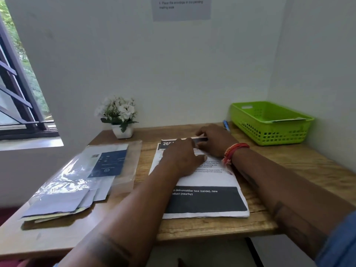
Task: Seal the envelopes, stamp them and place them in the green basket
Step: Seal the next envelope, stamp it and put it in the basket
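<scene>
A wooden desk point(289, 166) sits in a white-walled corner, with a barred window point(17, 89) at far left and a printed notice point(181, 8) taped high on the back wall.

At near left lies a loose pile of pale envelopes under a clear plastic sleeve point(77, 176), a dark blue card showing through it. Behind the pile, at the far edge, stands a small white pot of white artificial flowers point(120, 118).

In the middle lies a large white printed envelope with black bands point(204, 199). Both hands rest at its far end. The left hand point(181, 160) lies flat on the paper, fingers extended and pressing down. The right hand point(213, 140), a red thread band at its wrist, curls its fingers over the folded far edge, apparently the flap.

Just beyond the right hand a blue pen point(225, 125) lies on the desk. At far right sits the green slotted plastic basket point(269, 135), already holding something flat and pale.

The step looks like sealing. If the pressure is uneven, the flap could crease or stick crooked, and the envelope could slide on the smooth wood.
</scene>
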`<action>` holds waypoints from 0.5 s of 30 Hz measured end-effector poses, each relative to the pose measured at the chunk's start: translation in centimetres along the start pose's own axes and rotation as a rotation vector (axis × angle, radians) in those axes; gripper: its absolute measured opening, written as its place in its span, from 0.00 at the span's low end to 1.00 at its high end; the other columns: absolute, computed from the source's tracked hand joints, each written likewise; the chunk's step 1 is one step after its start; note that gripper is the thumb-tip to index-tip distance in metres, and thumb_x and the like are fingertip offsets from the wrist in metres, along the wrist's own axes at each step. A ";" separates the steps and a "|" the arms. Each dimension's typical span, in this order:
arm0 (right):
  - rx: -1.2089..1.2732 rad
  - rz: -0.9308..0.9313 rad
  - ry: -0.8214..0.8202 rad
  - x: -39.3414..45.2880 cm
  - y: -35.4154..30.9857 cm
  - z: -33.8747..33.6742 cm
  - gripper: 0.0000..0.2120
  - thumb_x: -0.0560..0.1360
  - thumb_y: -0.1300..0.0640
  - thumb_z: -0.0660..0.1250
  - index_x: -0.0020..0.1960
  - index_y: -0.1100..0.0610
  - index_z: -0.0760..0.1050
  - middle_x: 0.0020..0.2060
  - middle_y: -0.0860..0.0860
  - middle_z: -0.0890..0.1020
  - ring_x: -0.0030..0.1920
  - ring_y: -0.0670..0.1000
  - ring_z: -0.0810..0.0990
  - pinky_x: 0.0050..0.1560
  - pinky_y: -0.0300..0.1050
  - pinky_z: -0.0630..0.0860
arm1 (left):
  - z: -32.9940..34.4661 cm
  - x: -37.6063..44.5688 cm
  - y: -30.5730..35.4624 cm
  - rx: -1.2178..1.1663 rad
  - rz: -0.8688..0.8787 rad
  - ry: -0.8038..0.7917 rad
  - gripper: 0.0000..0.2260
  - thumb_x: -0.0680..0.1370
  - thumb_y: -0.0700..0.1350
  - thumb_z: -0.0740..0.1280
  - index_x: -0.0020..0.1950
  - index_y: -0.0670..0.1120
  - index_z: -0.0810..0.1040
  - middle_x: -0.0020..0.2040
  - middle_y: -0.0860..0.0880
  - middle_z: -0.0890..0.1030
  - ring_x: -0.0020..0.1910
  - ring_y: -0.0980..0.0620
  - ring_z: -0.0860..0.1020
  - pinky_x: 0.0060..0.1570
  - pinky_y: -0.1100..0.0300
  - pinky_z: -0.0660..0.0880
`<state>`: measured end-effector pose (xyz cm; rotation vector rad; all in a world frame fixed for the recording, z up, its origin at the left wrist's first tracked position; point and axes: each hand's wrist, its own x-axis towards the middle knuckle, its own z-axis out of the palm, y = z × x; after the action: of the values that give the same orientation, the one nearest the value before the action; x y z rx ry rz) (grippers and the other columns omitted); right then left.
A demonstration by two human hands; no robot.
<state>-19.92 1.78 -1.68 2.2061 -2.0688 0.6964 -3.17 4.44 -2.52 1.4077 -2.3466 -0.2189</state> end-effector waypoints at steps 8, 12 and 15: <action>0.275 0.058 0.193 -0.9 0.6 -3.4 0.02 0.73 0.51 0.72 0.44 0.47 0.79 0.40 0.43 0.81 0.41 0.46 0.78 0.39 0.40 0.68 | -1.9 -0.4 0.1 -0.120 -0.173 0.402 0.23 0.78 0.59 0.64 0.70 0.51 0.68 0.69 0.44 0.70 0.67 0.39 0.71 0.66 0.41 0.67; 0.591 0.160 0.257 -2.7 1.2 -4.3 0.02 0.75 0.56 0.72 0.45 0.53 0.80 0.36 0.49 0.82 0.33 0.48 0.79 0.31 0.38 0.72 | -2.9 -0.4 -0.6 -0.043 -0.270 0.463 0.24 0.79 0.59 0.62 0.72 0.51 0.67 0.71 0.42 0.68 0.70 0.37 0.67 0.71 0.39 0.59; 0.761 0.297 0.308 -3.5 1.0 -4.8 0.04 0.76 0.58 0.72 0.49 0.59 0.82 0.36 0.51 0.82 0.34 0.50 0.79 0.27 0.34 0.73 | -2.5 -0.6 0.6 0.086 -0.163 0.428 0.22 0.80 0.61 0.59 0.70 0.53 0.71 0.72 0.44 0.71 0.73 0.40 0.66 0.73 0.38 0.55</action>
<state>-22.28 6.52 1.16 1.8547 -2.2068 1.9820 -2.34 5.42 -0.17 1.5131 -1.9152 0.1312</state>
